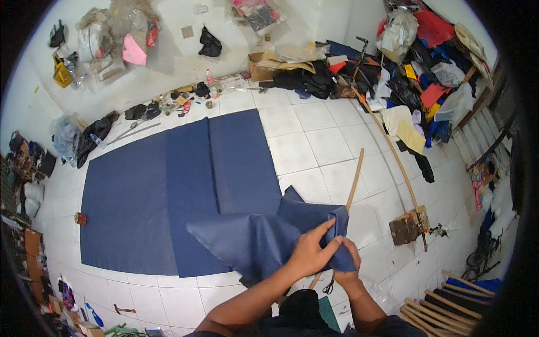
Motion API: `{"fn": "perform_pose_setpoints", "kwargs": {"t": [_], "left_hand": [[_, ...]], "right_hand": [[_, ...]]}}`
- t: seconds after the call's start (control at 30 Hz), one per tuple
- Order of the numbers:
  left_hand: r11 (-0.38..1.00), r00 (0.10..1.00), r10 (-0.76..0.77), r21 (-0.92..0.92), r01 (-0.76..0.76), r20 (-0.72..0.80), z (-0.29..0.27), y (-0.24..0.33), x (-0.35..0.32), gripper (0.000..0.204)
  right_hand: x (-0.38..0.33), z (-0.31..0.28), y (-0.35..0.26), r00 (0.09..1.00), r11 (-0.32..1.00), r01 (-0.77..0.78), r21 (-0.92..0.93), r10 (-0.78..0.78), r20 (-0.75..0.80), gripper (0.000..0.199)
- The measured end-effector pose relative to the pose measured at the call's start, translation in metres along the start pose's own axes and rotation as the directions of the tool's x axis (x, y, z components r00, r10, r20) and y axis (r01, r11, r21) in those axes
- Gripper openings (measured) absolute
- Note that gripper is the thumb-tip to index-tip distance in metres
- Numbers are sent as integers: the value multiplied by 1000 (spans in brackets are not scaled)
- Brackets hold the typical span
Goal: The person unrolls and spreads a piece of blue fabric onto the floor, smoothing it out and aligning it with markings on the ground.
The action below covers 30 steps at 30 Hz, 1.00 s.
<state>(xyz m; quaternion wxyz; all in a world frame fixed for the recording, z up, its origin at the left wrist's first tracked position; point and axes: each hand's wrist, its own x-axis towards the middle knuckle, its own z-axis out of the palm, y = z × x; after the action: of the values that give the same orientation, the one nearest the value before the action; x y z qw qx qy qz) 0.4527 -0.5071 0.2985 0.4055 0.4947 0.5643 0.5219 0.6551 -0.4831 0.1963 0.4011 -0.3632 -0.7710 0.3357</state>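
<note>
A large navy fabric sheet (123, 208) lies spread over the tiled floor, with a raised fold line running across it. Its near right corner is lifted and bunched in front of me. My left hand (313, 250) pinches a folded edge of that corner, thumb and forefinger close together on it. Beside it my right hand (349, 263) grips the same edge from the right, its fingers partly behind the cloth. Under the lifted cloth runs a thin wooden stick (356, 178), its middle hidden. Black-handled scissors (329, 287) show just below my hands.
A tin can (81, 218) sits on the sheet's left edge. To the right, a long wooden pole (387, 137) reaches a worn block (409, 226). Several wooden sticks (438, 312) lie at lower right. Heaped cloth and bags (432, 84) fill the far right; a hammer (124, 309) is lower left.
</note>
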Motion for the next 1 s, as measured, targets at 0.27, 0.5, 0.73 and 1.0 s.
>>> {"fn": "perform_pose_setpoints", "kwargs": {"t": [0.27, 0.5, 0.73, 1.0], "left_hand": [[730, 984, 41, 667, -149, 174, -127, -7, -105, 114], [856, 963, 11, 500, 131, -270, -111, -74, -154, 134], [996, 972, -60, 50, 73, -228, -144, -70, -126, 142], [521, 923, -382, -812, 264, 55, -230, -96, -99, 84]], "right_hand": [[105, -22, -135, 921, 942, -168, 292, 256, -295, 18], [195, 18, -230, 908, 972, -32, 232, 125, -399, 44], [245, 12, -280, 948, 799, 59, 599, 143, -284, 66], [297, 26, -343, 938, 804, 213, 555, -10, -345, 71]]}}
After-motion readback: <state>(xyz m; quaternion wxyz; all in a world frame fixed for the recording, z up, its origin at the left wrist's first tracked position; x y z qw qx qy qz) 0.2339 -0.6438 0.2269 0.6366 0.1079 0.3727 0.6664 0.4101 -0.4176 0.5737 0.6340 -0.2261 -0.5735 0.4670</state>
